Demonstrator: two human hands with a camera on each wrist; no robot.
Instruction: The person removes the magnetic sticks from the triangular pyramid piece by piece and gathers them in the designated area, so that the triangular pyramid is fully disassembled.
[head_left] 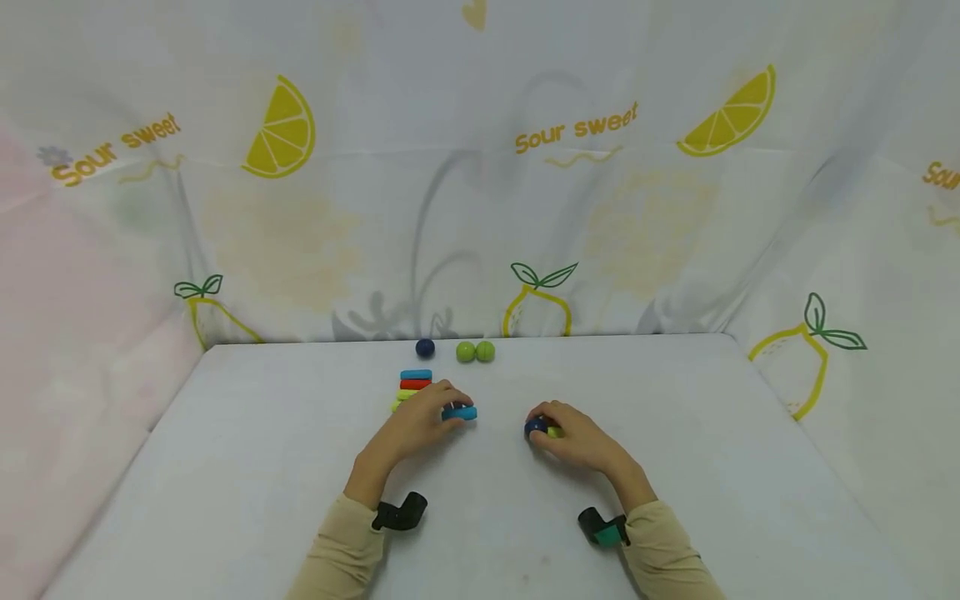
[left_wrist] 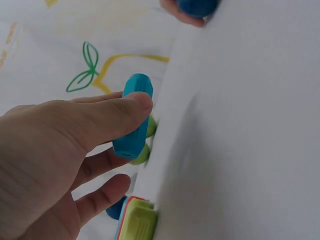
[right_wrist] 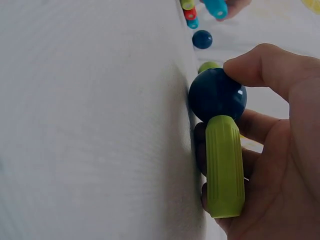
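My left hand [head_left: 426, 414] pinches a light-blue ribbed rod [left_wrist: 132, 120] between thumb and fingers, raised off the white table in the left wrist view. Farther right, my right hand [head_left: 576, 435] grips a dark-blue ball [right_wrist: 218, 95], its thumb on top. A lime-green ribbed rod [right_wrist: 225, 167] touches that ball and lies along the curled fingers. Just beyond the left hand is a row of rods: a blue rod [head_left: 416, 375], a red rod [head_left: 416, 385] and yellow-green ones [head_left: 406, 395], partly hidden by that hand.
Near the table's [head_left: 660, 379] back edge sit another dark-blue ball [head_left: 425, 348] and two green balls, a left one [head_left: 465, 352] and a right one [head_left: 485, 351]. Behind the table hangs a lemon-print cloth [head_left: 465, 208]. Each wrist wears a small black camera.
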